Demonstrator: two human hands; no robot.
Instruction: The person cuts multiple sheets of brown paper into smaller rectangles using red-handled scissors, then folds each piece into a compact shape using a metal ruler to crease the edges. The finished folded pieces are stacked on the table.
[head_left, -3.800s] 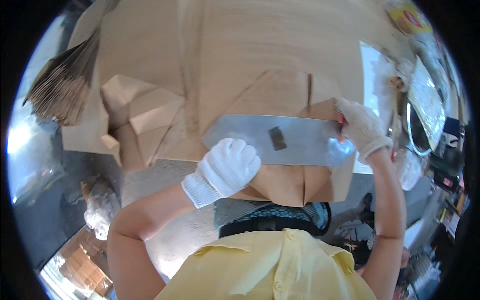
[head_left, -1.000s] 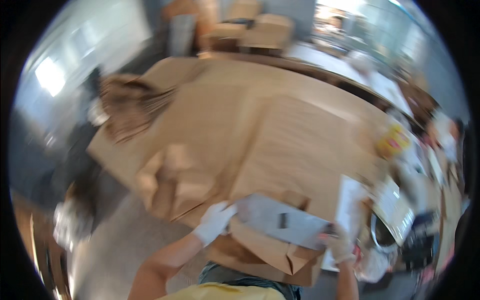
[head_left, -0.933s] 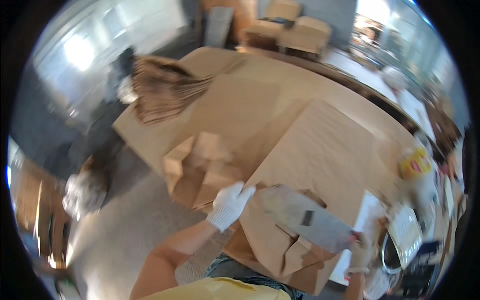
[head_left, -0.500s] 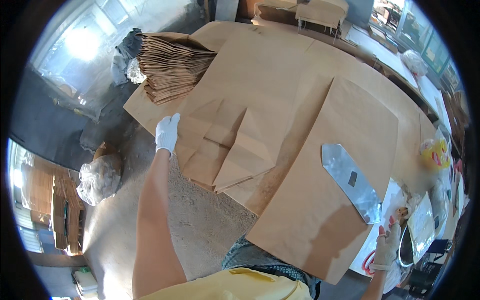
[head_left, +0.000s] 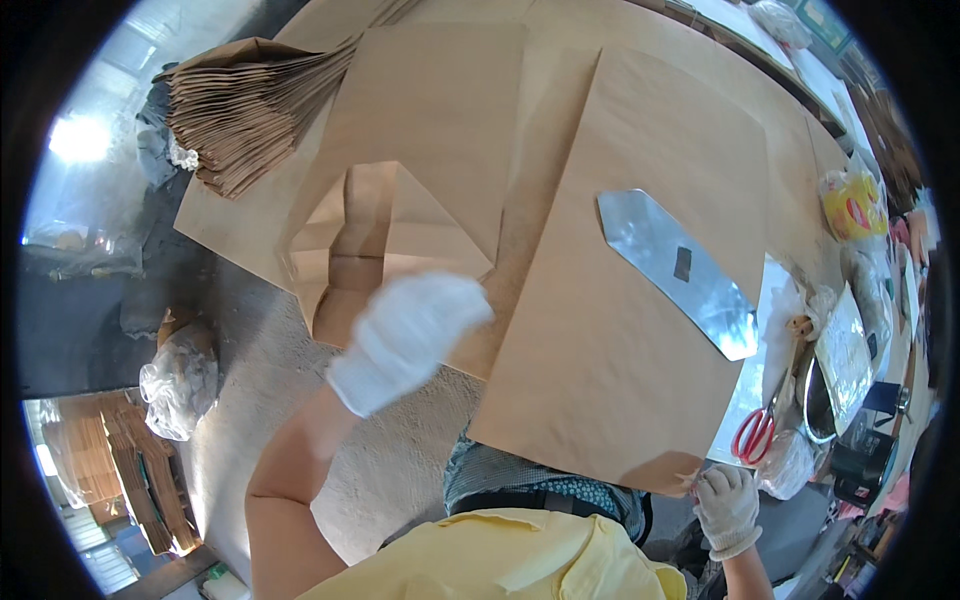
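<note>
My left hand (head_left: 415, 335), in a white glove, is smeared by motion, and its fingers cannot be made out. It hovers by the near edge of a brown paper bag (head_left: 430, 225) whose bottom end is folded open into a diamond shape. At lower right my right hand (head_left: 727, 505), also gloved, has its fingers closed at the near corner of a large flat piece of kraft paper (head_left: 600, 350). On that paper lies a shiny metal plate (head_left: 680, 270) with pointed ends and a small dark patch.
A fanned pile of folded paper bags (head_left: 240, 115) stands at the table's far left. Red-handled scissors (head_left: 755, 435), a plastic-wrapped bundle (head_left: 850, 335) and a black device (head_left: 865, 465) crowd the right side. On the floor at left sits a plastic bag (head_left: 180, 385).
My left hand has swung right and nearer, away from the bag's left edge. The bag's folded end now stands spread open. My right hand has moved from beside the scissors to the paper's near corner.
</note>
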